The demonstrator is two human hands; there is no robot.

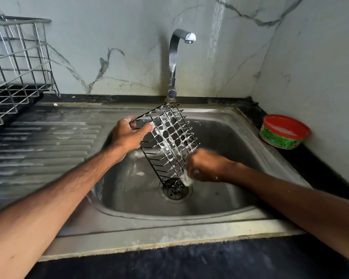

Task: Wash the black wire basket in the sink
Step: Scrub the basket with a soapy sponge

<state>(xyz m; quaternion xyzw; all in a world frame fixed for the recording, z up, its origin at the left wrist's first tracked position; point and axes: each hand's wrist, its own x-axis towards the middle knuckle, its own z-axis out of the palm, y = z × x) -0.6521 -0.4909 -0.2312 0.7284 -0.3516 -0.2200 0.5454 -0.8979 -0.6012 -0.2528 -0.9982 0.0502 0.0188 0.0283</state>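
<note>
Above the sink [240, 158], the black wire basket [168, 143] is held tilted and soapy — its upper rim is gripped by the left hand [129, 135], while a foamy scrubber (blurred) [186, 179] is clutched by the right hand [206, 166] against its lower edge.

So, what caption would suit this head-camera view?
Left hand holds the soapy basket tilted in the sink; right hand works a foamy scrubber at its lower end.
</note>
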